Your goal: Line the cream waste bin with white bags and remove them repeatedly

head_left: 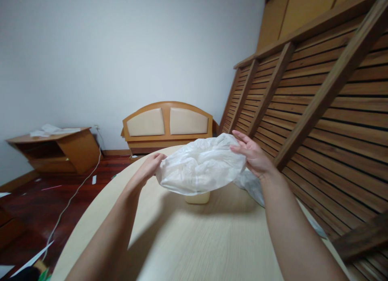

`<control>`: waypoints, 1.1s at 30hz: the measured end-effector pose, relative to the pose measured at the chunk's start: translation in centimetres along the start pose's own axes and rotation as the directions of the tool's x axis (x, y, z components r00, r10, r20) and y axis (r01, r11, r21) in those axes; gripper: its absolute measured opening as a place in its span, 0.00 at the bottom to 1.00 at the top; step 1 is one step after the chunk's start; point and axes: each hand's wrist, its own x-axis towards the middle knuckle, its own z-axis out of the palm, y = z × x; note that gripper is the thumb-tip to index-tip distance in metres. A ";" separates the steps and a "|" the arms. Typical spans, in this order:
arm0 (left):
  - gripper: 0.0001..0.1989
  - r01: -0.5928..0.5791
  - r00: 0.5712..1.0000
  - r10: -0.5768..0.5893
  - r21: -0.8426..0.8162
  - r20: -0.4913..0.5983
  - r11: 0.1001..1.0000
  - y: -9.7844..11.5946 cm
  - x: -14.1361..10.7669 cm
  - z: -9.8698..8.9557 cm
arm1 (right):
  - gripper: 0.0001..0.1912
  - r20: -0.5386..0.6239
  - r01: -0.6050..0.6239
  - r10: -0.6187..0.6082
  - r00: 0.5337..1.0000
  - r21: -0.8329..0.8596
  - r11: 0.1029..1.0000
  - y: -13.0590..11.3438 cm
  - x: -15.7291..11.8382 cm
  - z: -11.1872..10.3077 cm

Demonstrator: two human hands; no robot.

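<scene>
A crumpled, whitish translucent plastic bag (200,166) is stretched sideways above the round table (194,240). At its left end my left hand (154,164) is closed, fingers pinching the edge. My right hand (253,154) grips the other end between thumb and fingers, with some fingertips hidden by the plastic. Below the bag stands a pale yellow object (197,198), rounded at the corners; the bag covers most of it, so its kind cannot be made out. Another clear, crumpled plastic piece (252,187) lies on the table behind my right wrist.
Wooden slatted panels (303,103) lean close along the right side. Beyond the table is a headboard (167,121) against the wall. A low cabinet (60,149) with papers stands left, and a white cable (74,196) runs over the dark red floor.
</scene>
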 end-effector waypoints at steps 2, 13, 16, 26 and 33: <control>0.17 -0.012 1.000 0.011 0.006 0.020 1.000 0.0 -0.1 0.5 | 0.38 0.068 -0.029 0.031 0.997 -0.029 0.999 -0.1 -0.3 0.2; 0.25 -0.241 0.968 0.224 -0.159 -0.115 0.957 0.5 0.1 1.5 | 0.21 0.134 -0.250 0.329 0.935 -0.408 0.878 -0.3 -0.5 -0.3; 0.25 -0.273 0.961 0.258 -0.180 -0.103 0.945 0.8 0.0 1.7 | 0.17 -0.059 -0.192 0.186 0.981 -0.454 0.870 0.5 0.2 -0.1; 0.25 -0.382 0.915 0.402 -0.247 0.033 0.890 0.6 -0.5 3.6 | 0.25 0.203 -0.011 0.100 0.974 -0.397 0.918 2.5 0.5 1.6; 0.18 -0.661 0.700 0.697 0.226 -0.157 0.715 2.5 -2.7 3.2 | 0.16 0.134 0.043 0.021 0.991 -0.455 0.890 2.8 1.1 2.1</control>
